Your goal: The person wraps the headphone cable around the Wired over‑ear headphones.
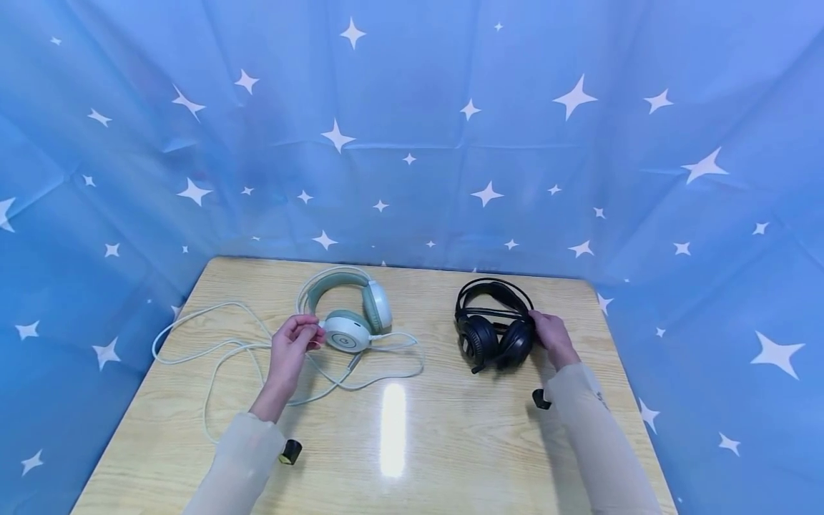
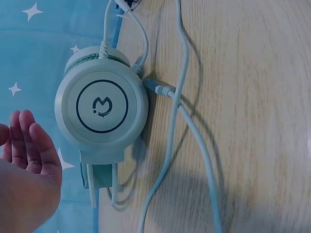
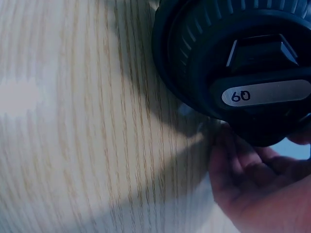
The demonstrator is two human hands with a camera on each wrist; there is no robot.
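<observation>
A white and pale green headset [image 1: 347, 335] lies on the table's left half, its round ear cup [image 2: 73, 108] bearing a dark logo. Right by its headband and ear cup is my left hand [image 1: 291, 350], with loosely bent fingers [image 2: 41, 145] beside the cup in the left wrist view. On the right half is a black headset [image 1: 479, 340] with a small microphone boom [image 1: 477, 369]. My right hand [image 1: 555, 337] grips its right side, where the headband meets the ear cup. In the right wrist view, fingers curl under the edge of the black ear cup [image 3: 194, 63].
A long pale cable [image 1: 212, 349] loops over the wooden table [image 1: 476, 443] around the white headset. One small black object [image 1: 290, 452] sits by the left wrist, another [image 1: 541, 399] by the right. A blue curtain [image 1: 412, 93] with white stars hangs behind the table.
</observation>
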